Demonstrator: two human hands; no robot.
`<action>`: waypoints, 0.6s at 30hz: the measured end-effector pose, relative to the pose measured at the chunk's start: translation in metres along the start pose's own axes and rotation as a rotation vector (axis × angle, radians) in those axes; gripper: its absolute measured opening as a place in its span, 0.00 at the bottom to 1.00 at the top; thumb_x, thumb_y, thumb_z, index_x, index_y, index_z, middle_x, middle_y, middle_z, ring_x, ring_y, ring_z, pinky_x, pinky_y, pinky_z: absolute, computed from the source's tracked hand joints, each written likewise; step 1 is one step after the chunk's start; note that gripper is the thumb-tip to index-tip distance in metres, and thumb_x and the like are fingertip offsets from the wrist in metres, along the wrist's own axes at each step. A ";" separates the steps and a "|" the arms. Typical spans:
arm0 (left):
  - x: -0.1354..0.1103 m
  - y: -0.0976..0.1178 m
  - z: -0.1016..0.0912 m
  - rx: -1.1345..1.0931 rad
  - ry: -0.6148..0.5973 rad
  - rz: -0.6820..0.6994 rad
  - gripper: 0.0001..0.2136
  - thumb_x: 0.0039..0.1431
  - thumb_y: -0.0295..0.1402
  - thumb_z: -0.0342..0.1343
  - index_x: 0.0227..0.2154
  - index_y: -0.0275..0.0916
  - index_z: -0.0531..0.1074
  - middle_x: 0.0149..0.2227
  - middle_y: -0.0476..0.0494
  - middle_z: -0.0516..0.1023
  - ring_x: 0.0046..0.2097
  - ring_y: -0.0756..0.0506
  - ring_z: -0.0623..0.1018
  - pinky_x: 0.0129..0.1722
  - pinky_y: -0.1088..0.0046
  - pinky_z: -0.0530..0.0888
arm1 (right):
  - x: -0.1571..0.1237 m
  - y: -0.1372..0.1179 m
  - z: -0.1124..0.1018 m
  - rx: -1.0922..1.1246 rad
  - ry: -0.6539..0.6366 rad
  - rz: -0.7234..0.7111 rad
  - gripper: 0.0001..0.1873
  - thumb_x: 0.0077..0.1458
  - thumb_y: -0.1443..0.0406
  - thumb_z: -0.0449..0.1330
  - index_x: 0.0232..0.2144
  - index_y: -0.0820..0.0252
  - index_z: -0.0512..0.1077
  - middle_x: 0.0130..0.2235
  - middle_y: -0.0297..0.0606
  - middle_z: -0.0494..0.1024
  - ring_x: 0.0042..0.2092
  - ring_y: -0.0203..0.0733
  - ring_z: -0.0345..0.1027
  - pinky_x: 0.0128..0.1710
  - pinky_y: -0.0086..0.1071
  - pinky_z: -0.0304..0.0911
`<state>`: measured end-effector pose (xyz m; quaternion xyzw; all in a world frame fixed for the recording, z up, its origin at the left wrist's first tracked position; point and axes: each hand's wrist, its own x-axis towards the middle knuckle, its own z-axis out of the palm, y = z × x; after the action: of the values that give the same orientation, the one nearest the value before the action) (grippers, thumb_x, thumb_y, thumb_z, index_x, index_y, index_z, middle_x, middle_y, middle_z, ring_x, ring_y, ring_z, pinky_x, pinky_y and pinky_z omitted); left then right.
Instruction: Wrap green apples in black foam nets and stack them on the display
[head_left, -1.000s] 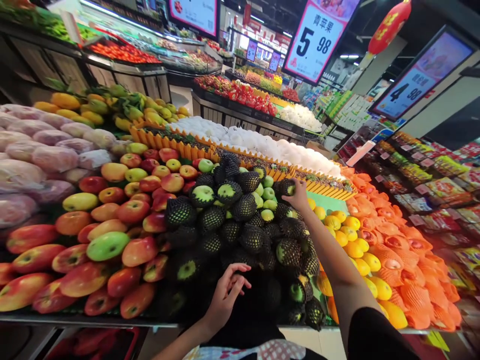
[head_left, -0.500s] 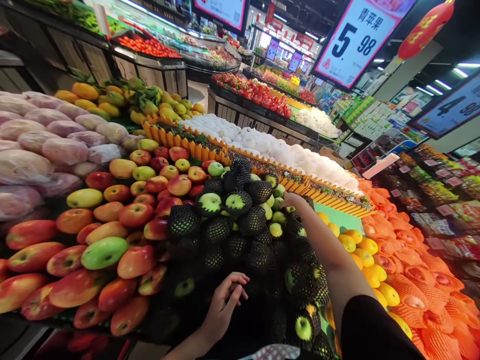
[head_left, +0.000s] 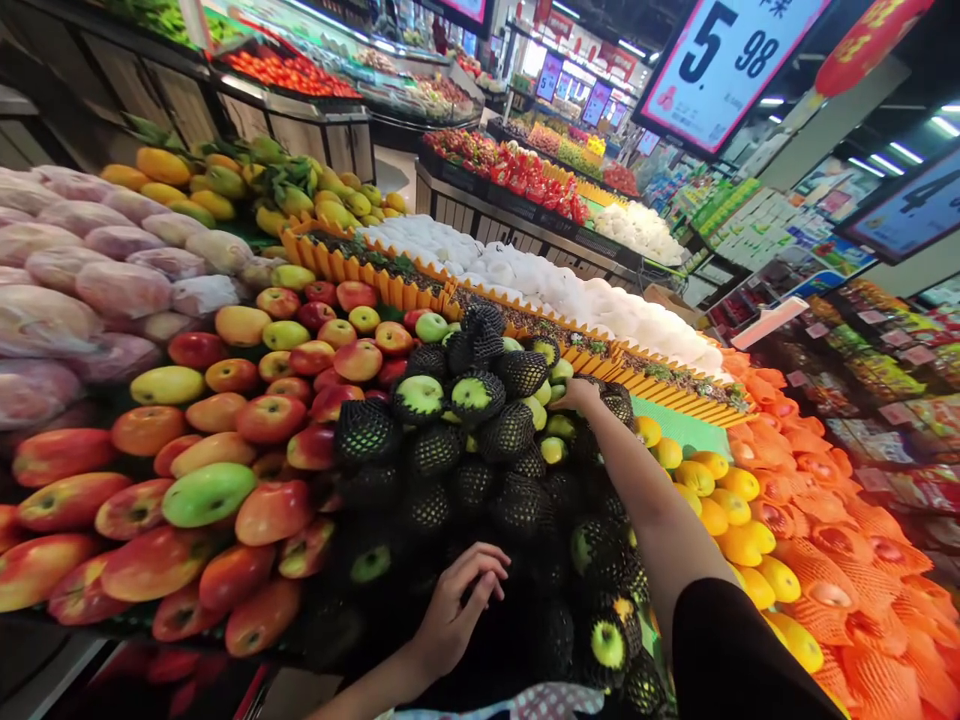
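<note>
The right hand (head_left: 581, 393) lies at twelve o'clock atop the green apples in black foam nets (head_left: 506, 432) — grasp hidden, perhaps cupping one; the left hand (head_left: 454, 615) rests at six o'clock, fingers loosely curled, empty.

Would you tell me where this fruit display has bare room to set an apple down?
Only the green mat between the orange fence, yellow fruit and netted apples is bare. Everywhere else fruit lies packed.
</note>
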<state>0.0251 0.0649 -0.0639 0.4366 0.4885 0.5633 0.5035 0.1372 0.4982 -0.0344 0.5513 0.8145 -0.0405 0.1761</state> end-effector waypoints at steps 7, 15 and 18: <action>-0.009 0.005 -0.002 0.049 -0.021 0.066 0.16 0.71 0.38 0.45 0.33 0.38 0.74 0.42 0.40 0.75 0.35 0.49 0.75 0.33 0.74 0.73 | -0.020 0.028 -0.008 0.347 0.169 -0.209 0.20 0.62 0.55 0.62 0.51 0.61 0.72 0.51 0.42 0.77 0.51 0.48 0.73 0.52 0.47 0.68; -0.011 0.002 -0.007 0.045 0.031 0.093 0.15 0.71 0.37 0.45 0.32 0.38 0.74 0.41 0.40 0.76 0.34 0.49 0.75 0.34 0.73 0.73 | -0.034 0.046 -0.014 0.707 0.322 -0.246 0.16 0.63 0.55 0.61 0.44 0.62 0.74 0.43 0.38 0.80 0.43 0.44 0.75 0.45 0.42 0.71; -0.010 0.001 -0.009 0.038 0.045 0.095 0.16 0.71 0.38 0.45 0.32 0.38 0.74 0.41 0.40 0.76 0.35 0.49 0.75 0.34 0.73 0.73 | -0.034 0.045 -0.016 0.812 0.334 -0.202 0.15 0.64 0.56 0.60 0.44 0.62 0.73 0.43 0.38 0.79 0.41 0.42 0.75 0.43 0.41 0.72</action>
<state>0.0176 0.0537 -0.0646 0.4561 0.4889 0.5868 0.4567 0.1852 0.4899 -0.0021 0.4926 0.7995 -0.2845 -0.1932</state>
